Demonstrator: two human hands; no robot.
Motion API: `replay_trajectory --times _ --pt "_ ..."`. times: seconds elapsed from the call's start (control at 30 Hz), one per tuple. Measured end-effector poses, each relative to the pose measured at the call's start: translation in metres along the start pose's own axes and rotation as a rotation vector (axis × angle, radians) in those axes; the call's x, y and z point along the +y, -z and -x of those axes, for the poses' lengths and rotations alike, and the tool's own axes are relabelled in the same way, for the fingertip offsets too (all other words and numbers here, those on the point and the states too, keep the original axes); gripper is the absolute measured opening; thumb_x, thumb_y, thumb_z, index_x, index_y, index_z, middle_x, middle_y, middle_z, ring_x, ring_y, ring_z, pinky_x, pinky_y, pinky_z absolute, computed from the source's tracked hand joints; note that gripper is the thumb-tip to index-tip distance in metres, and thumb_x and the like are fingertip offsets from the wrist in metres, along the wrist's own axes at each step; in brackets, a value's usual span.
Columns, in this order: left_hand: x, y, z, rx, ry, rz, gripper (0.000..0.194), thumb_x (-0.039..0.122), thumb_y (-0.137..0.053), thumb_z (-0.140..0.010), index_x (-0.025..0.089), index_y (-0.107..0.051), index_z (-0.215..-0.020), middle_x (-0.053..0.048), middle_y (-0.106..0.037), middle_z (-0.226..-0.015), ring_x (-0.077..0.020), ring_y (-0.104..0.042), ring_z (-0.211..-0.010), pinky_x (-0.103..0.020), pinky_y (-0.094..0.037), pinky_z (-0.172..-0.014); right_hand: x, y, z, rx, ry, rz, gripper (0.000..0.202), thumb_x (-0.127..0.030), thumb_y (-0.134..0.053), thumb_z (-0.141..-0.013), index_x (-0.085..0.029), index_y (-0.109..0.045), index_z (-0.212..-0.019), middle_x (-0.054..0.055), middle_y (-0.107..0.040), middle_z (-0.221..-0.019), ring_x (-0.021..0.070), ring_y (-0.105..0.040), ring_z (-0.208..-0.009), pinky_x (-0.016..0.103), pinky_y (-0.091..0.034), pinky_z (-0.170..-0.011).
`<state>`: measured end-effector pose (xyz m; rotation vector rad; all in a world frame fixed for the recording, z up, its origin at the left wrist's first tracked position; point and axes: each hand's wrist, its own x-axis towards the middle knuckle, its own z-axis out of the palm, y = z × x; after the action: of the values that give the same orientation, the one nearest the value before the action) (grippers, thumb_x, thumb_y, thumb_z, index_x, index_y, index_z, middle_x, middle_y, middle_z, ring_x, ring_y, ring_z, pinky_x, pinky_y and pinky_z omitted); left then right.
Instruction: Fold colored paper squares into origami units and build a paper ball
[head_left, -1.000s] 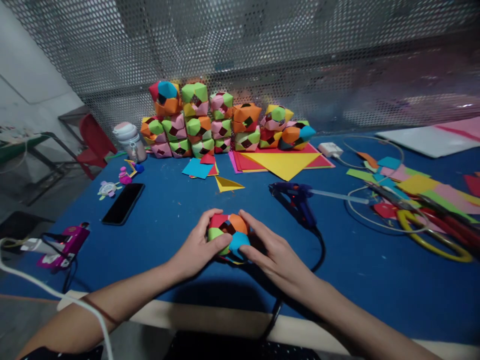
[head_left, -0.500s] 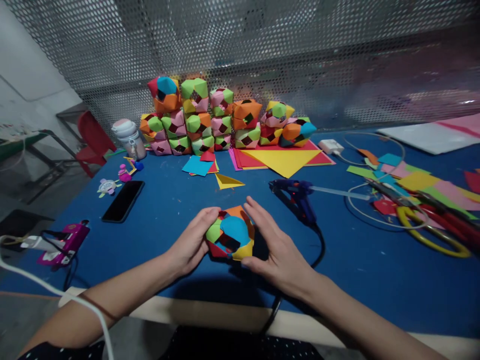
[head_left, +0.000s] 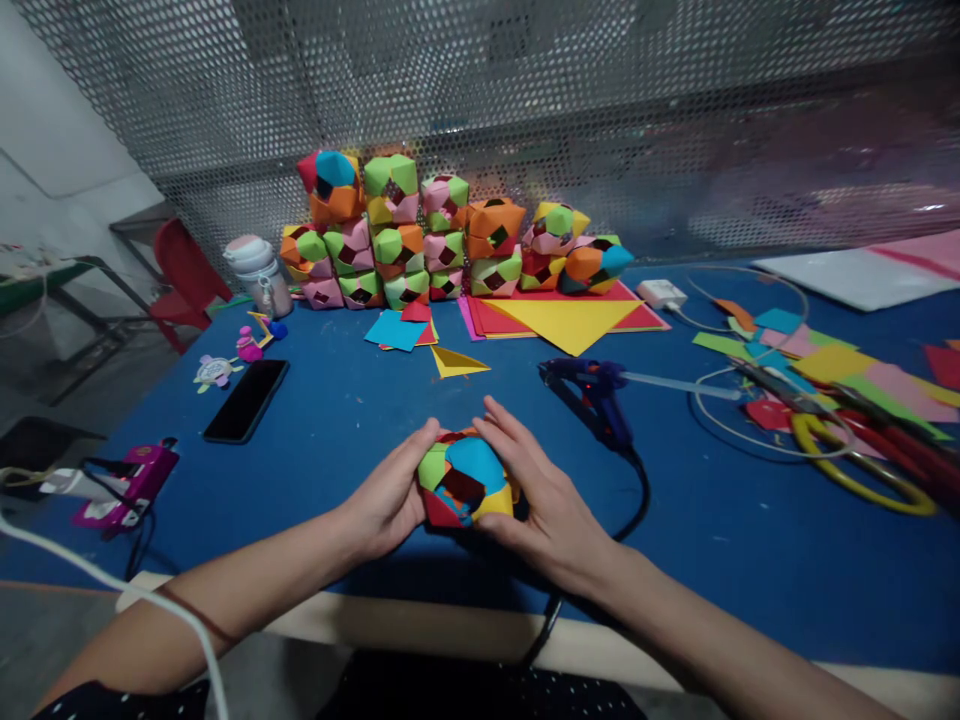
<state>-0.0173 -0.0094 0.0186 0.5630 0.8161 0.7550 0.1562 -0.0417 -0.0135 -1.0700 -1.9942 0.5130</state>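
Between my two hands is a folded paper ball [head_left: 478,462] with blue, green, red, yellow and orange faces and a dark gap in its front. My left hand [head_left: 397,490] grips its left side, thumb up along the edge. My right hand [head_left: 536,495] is closed round the right side, fingers over the top and thumb at the lower front. A small folded yellow paper piece [head_left: 459,362] lies beyond the ball. To the right rests a blue glue gun [head_left: 596,390] with a clear stick in its back and a small red light showing.
Stacked paper balls [head_left: 400,250] line the mesh wall. Before them lie blue squares [head_left: 394,331] and a yellow sheet [head_left: 574,325]. Scissors [head_left: 862,470] and paper strips [head_left: 840,365] are at right. A phone [head_left: 247,402], bottle [head_left: 259,275] and purple power strip [head_left: 131,490] are at left.
My right hand has closed in onto the ball, its fingers now over the top. The ball has turned a little and shifted slightly down and right.
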Motion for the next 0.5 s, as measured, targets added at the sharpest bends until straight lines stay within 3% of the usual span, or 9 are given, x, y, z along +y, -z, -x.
replay_trajectory --times 0.1,0.33,0.5 --pt "0.0035 -0.0019 0.0001 0.030 0.046 0.046 0.031 0.042 -0.055 -0.083 0.015 -0.059 -0.096 -0.008 -0.070 -0.086 -0.0200 -0.068 -0.076 -0.034 -0.055 -0.071 -0.0008 0.0027 -0.0009 0.019 0.080 0.005 0.079 -0.058 -0.054 -0.078 -0.028 -0.020 -0.143 0.011 -0.018 -0.150 0.0301 -0.024 -0.135 0.050 -0.034 -0.103" --pt "0.0048 -0.0044 0.0008 0.072 0.137 0.064 0.027 0.041 -0.053 -0.084 0.015 -0.058 -0.091 -0.007 -0.070 -0.080 -0.0203 -0.068 -0.072 -0.037 -0.054 -0.072 -0.0005 0.0035 -0.0044 0.101 0.147 -0.011 0.074 -0.054 -0.062 -0.074 -0.025 -0.035 -0.136 0.013 -0.049 -0.133 0.0301 -0.041 -0.125 0.052 -0.039 -0.099" --pt "0.0026 -0.0037 -0.0001 0.044 0.144 0.055 0.030 0.043 -0.053 -0.084 0.015 -0.058 -0.092 -0.007 -0.071 -0.080 -0.0205 -0.068 -0.074 -0.037 -0.053 -0.074 -0.0021 0.0044 -0.0046 0.085 0.169 0.034 0.085 -0.056 -0.065 -0.070 -0.023 -0.030 -0.140 0.013 -0.047 -0.135 0.0327 -0.034 -0.130 0.055 -0.036 -0.101"
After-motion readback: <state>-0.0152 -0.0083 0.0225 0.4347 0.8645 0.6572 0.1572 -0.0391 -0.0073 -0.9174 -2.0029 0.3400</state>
